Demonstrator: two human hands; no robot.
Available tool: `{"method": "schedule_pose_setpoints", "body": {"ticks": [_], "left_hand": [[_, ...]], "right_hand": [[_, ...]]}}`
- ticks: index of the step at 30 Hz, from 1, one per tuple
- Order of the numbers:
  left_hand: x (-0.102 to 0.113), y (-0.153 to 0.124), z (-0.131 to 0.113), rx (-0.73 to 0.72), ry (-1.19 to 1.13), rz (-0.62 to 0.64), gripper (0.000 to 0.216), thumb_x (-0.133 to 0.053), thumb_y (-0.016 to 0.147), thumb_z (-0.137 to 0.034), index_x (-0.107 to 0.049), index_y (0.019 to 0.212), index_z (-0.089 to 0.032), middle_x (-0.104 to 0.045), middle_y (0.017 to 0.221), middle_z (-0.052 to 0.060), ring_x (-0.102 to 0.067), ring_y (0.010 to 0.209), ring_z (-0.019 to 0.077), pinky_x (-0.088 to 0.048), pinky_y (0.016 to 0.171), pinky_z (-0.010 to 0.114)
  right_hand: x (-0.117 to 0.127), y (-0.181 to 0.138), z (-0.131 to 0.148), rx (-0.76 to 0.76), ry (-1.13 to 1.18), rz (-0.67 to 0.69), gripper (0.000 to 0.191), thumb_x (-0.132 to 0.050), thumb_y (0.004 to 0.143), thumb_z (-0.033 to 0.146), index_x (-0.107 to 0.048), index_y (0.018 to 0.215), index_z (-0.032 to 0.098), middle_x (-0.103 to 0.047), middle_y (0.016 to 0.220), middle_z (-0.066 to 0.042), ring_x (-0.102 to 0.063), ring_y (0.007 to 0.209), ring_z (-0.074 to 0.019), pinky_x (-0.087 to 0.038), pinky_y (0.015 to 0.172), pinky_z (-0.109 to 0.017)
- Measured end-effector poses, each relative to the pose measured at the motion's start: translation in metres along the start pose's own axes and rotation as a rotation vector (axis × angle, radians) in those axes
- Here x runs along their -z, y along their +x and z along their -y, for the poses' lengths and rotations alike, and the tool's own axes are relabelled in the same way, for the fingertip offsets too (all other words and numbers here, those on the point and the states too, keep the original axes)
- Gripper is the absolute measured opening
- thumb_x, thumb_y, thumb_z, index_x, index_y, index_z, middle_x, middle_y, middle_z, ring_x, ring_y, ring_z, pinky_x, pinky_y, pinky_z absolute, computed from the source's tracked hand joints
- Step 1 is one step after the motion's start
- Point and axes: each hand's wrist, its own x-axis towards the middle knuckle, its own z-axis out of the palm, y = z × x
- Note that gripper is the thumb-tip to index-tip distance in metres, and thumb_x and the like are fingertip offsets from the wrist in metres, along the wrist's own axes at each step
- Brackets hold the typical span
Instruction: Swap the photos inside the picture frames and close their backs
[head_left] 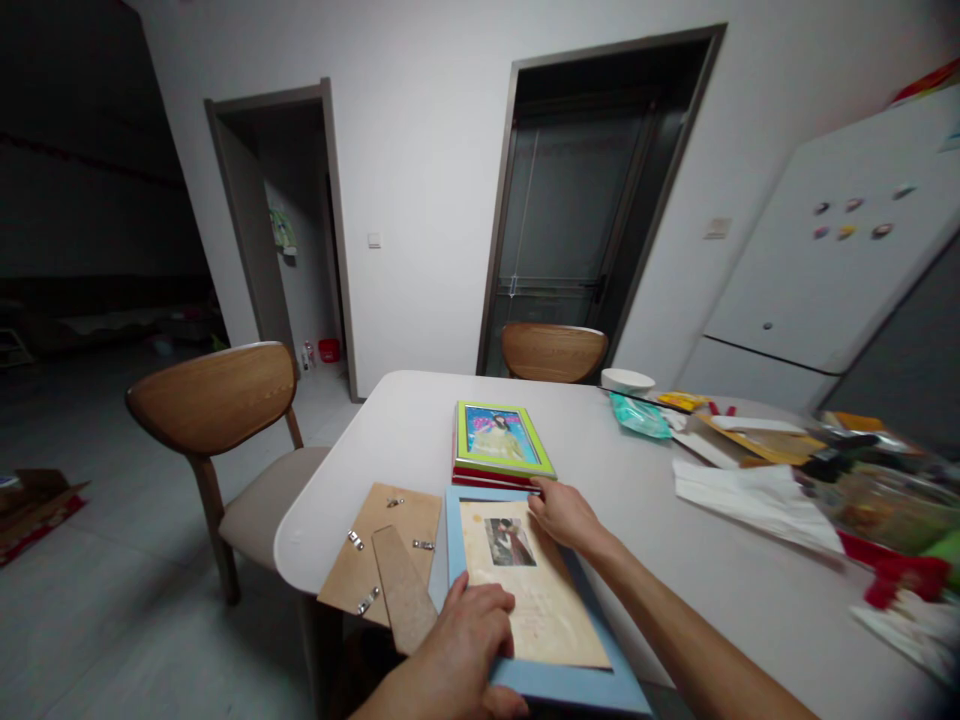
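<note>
A light blue picture frame (551,680) lies near the table's front edge, holding a cream paper sheet (547,610) with a small photo printed on it. My left hand (472,640) grips the frame's lower left side, fingers curled over the sheet's edge. At the upper right corner, my right hand (566,515) is closed round the frame's edge; its fingertips are partly hidden. Left of the frame rests a brown backing board (412,510) with metal clips and a stand leg (401,590). Just beyond is a stack of frames, topped by a green picture frame (536,450).
On the right of the white table (600,450) lie a teal packet (640,416), a white bowl (627,381), white paper (757,500) and a clear container (892,505). Wooden chairs stand at the left (217,395) and far side (553,352).
</note>
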Motion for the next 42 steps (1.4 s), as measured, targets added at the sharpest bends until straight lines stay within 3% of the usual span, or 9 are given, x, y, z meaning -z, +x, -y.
{"method": "schedule_pose_setpoints", "body": {"ticks": [6, 13, 17, 20, 27, 32, 42], "left_hand": [[0.006, 0.0, -0.003, 0.005, 0.011, 0.049, 0.038, -0.071, 0.057, -0.034, -0.05, 0.085, -0.02, -0.045, 0.119, 0.006, -0.035, 0.114, 0.0207, -0.008, 0.1, 0.042], [-0.002, -0.001, 0.002, -0.026, 0.01, -0.002, 0.039, -0.07, 0.058, -0.037, -0.05, 0.086, -0.02, -0.044, 0.119, 0.006, -0.035, 0.114, 0.0215, -0.006, 0.1, 0.043], [-0.002, 0.001, 0.002, -0.005, 0.014, 0.01, 0.037, -0.069, 0.059, -0.037, -0.05, 0.086, -0.021, -0.043, 0.119, 0.006, -0.035, 0.114, 0.0215, -0.006, 0.1, 0.043], [-0.001, 0.001, 0.002, -0.012, 0.006, 0.004, 0.038, -0.07, 0.058, -0.036, -0.05, 0.086, -0.02, -0.044, 0.119, 0.005, -0.035, 0.113, 0.0213, -0.006, 0.101, 0.042], [0.002, -0.001, -0.001, -0.039, 0.019, 0.037, 0.036, -0.069, 0.06, -0.037, -0.051, 0.086, -0.02, -0.046, 0.118, 0.005, -0.035, 0.114, 0.0205, -0.007, 0.101, 0.04], [0.004, -0.002, -0.002, -0.033, 0.01, 0.044, 0.038, -0.07, 0.058, -0.038, -0.051, 0.085, -0.02, -0.046, 0.118, 0.005, -0.036, 0.114, 0.0213, -0.008, 0.101, 0.041], [-0.003, -0.001, 0.002, -0.007, -0.011, -0.014, 0.042, -0.075, 0.053, -0.03, -0.05, 0.086, -0.021, -0.04, 0.123, 0.005, -0.032, 0.116, 0.0213, -0.007, 0.101, 0.043]], "right_hand": [[-0.001, 0.004, -0.004, -0.013, 0.001, 0.009, 0.033, -0.039, 0.07, 0.019, -0.06, 0.095, 0.014, -0.064, 0.095, -0.009, -0.056, 0.088, -0.0188, -0.038, 0.075, -0.025], [0.001, 0.006, -0.007, -0.012, 0.1, 0.016, 0.038, -0.028, 0.077, 0.021, -0.058, 0.1, 0.016, -0.065, 0.09, -0.003, -0.058, 0.079, -0.0131, -0.041, 0.066, -0.02], [0.003, 0.005, -0.008, -0.035, 0.074, -0.016, 0.038, -0.035, 0.074, 0.02, -0.053, 0.107, 0.014, -0.06, 0.104, -0.009, -0.055, 0.091, -0.0183, -0.038, 0.076, -0.026], [0.003, 0.001, -0.008, -0.009, 0.068, -0.001, 0.04, -0.039, 0.072, 0.019, -0.05, 0.111, 0.016, -0.06, 0.103, -0.008, -0.055, 0.092, -0.0187, -0.037, 0.078, -0.026], [-0.001, 0.003, -0.009, -0.019, 0.126, 0.013, 0.033, -0.039, 0.072, 0.02, -0.059, 0.098, 0.014, -0.062, 0.099, -0.009, -0.054, 0.093, -0.0189, -0.036, 0.08, -0.025], [-0.002, 0.005, -0.014, -0.104, 0.277, -0.006, 0.031, -0.04, 0.07, 0.021, -0.062, 0.09, 0.013, -0.064, 0.094, -0.009, -0.056, 0.088, -0.0188, -0.038, 0.076, -0.026], [0.011, -0.007, 0.006, -0.223, 0.766, 0.076, 0.032, -0.038, 0.071, 0.025, -0.058, 0.094, 0.014, -0.065, 0.08, -0.006, -0.057, 0.058, -0.0105, -0.042, 0.048, -0.019]]}}
